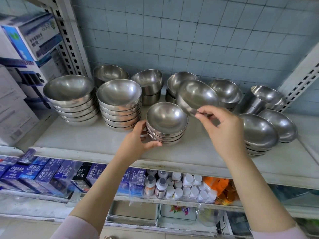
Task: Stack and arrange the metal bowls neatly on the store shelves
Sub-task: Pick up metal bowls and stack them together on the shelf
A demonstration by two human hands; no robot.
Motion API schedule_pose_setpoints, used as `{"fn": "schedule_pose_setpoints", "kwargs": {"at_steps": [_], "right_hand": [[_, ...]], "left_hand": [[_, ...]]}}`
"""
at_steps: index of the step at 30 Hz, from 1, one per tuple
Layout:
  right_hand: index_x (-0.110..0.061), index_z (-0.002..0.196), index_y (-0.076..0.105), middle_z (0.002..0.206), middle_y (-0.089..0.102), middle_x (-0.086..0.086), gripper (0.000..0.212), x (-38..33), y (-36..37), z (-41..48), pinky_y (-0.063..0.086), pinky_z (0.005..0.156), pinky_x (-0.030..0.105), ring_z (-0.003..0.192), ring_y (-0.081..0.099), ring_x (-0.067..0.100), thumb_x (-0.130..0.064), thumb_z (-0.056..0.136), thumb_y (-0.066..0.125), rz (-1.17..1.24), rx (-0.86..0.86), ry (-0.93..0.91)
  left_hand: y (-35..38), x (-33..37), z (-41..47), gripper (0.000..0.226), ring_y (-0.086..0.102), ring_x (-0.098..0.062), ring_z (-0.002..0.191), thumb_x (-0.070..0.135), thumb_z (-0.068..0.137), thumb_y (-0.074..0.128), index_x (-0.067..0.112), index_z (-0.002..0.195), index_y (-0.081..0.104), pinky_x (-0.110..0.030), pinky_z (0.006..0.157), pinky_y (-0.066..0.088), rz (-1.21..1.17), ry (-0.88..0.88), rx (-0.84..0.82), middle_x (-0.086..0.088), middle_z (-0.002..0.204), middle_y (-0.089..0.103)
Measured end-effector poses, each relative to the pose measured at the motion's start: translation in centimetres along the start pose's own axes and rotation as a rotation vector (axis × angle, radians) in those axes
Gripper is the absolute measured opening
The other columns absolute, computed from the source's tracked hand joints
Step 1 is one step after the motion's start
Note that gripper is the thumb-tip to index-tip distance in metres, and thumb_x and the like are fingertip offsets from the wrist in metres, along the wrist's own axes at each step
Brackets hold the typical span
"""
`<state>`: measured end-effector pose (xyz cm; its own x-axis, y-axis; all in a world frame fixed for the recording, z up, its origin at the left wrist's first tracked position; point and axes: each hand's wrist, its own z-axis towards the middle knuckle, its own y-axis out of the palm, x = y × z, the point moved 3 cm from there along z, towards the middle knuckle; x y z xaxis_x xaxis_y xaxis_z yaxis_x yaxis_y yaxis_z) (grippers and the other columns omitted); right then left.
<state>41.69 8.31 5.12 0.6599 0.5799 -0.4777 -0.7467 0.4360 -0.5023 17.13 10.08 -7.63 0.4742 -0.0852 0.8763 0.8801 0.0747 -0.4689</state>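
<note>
A short stack of metal bowls (166,125) stands near the middle of the white shelf (96,142). My left hand (138,142) grips the left side of this stack, thumb under its front edge. My right hand (222,128) pinches the rim of a single metal bowl (196,96), which hangs tilted in the air just right of and above the stack. Two taller stacks of bowls (70,99) (120,102) stand at the left.
More bowl stacks line the back of the shelf (148,85) and sit at the right (259,133) (278,125). A steel cup (259,99) stands by the right upright. Boxes (25,49) fill the left bay. Bottles (181,187) and blue cartons (43,173) sit below.
</note>
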Motion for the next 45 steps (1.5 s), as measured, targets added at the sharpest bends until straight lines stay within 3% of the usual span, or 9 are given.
{"fn": "schedule_pose_setpoints", "kwargs": {"at_steps": [5,10,17,21,25,28,33,39,45], "right_hand": [[-0.010,0.086,0.076,0.077,0.072,0.000,0.008,-2.8,3.1,-0.1,0.051,0.070,0.027,0.072,0.064,0.017,-0.007,0.079,0.078,0.030,-0.155,-0.123],[-0.008,0.086,0.076,0.080,0.073,0.001,0.010,-2.5,4.9,-1.6,0.053,0.069,0.032,0.077,0.066,0.020,-0.003,0.078,0.079,0.022,-0.234,-0.152],[-0.007,0.087,0.076,0.081,0.074,0.000,0.011,-2.5,4.8,-1.8,0.055,0.072,0.035,0.079,0.067,0.021,-0.003,0.078,0.079,0.002,-0.256,-0.173],[-0.007,0.089,0.076,0.084,0.074,0.000,0.011,-2.4,4.7,-1.7,0.053,0.075,0.032,0.081,0.067,0.020,-0.004,0.079,0.078,0.018,-0.289,-0.164],[-0.010,0.090,0.076,0.086,0.073,-0.004,0.008,-2.2,4.7,-1.4,0.054,0.076,0.034,0.083,0.065,0.015,-0.006,0.082,0.076,0.070,-0.325,-0.116],[-0.010,0.094,0.077,0.089,0.073,-0.004,0.013,-2.3,4.5,-1.5,0.055,0.079,0.036,0.087,0.066,0.015,-0.007,0.082,0.076,0.079,-0.346,-0.108],[-0.015,0.121,0.069,0.118,0.067,-0.008,0.040,-0.8,1.8,-1.9,0.042,0.102,0.031,0.116,0.057,0.018,-0.017,0.082,0.077,-0.058,-0.274,-0.057],[-0.005,0.114,0.072,0.098,0.075,0.016,0.041,6.1,-5.8,-5.2,0.050,0.082,0.045,0.094,0.062,0.039,-0.015,0.075,0.083,-0.505,-0.035,0.269],[-0.006,0.094,0.077,0.085,0.074,0.013,0.017,8.0,-7.2,-6.7,0.050,0.074,0.040,0.087,0.061,0.035,-0.009,0.077,0.079,-0.465,-0.042,0.333]], "left_hand": [[0.1,-0.1,0.1,0.106,0.065,-0.012,0.104,0.083,0.042,0.073,0.036,0.131,0.039,-0.038,0.092,0.054,-0.005,0.024,0.007,0.008,0.117,0.065],[0.0,0.4,-0.2,0.100,0.057,0.018,0.088,0.080,0.044,0.071,0.036,0.129,0.041,0.000,0.073,0.041,-0.003,0.045,0.025,0.033,0.102,0.056],[0.0,0.2,-0.1,0.105,0.057,0.014,0.092,0.078,0.044,0.072,0.032,0.133,0.041,-0.006,0.079,0.044,-0.002,0.036,0.020,0.033,0.103,0.055],[0.1,0.1,0.1,0.107,0.063,-0.004,0.098,0.076,0.044,0.073,0.027,0.134,0.042,-0.022,0.086,0.050,0.003,0.034,0.014,0.019,0.108,0.060],[0.0,0.3,-0.1,0.105,0.060,0.004,0.093,0.074,0.044,0.073,0.027,0.133,0.044,0.000,0.074,0.041,0.006,0.034,0.019,0.020,0.106,0.059],[0.0,0.6,-0.2,0.104,0.057,0.010,0.092,0.074,0.045,0.074,0.028,0.133,0.043,0.003,0.071,0.039,-0.005,0.033,0.017,0.028,0.102,0.055],[0.1,0.3,0.0,0.108,0.061,-0.010,0.105,0.074,0.043,0.075,0.028,0.135,0.041,-0.022,0.089,0.045,-0.002,0.013,-0.005,0.013,0.114,0.059],[0.1,0.3,0.0,0.106,0.060,-0.011,0.107,0.072,0.044,0.075,0.028,0.134,0.041,-0.022,0.088,0.044,-0.008,0.010,-0.002,0.013,0.114,0.058],[0.1,0.4,-0.1,0.100,0.061,-0.009,0.103,0.067,0.045,0.076,0.026,0.131,0.044,-0.007,0.080,0.041,-0.006,0.028,0.018,0.015,0.110,0.059]]}}
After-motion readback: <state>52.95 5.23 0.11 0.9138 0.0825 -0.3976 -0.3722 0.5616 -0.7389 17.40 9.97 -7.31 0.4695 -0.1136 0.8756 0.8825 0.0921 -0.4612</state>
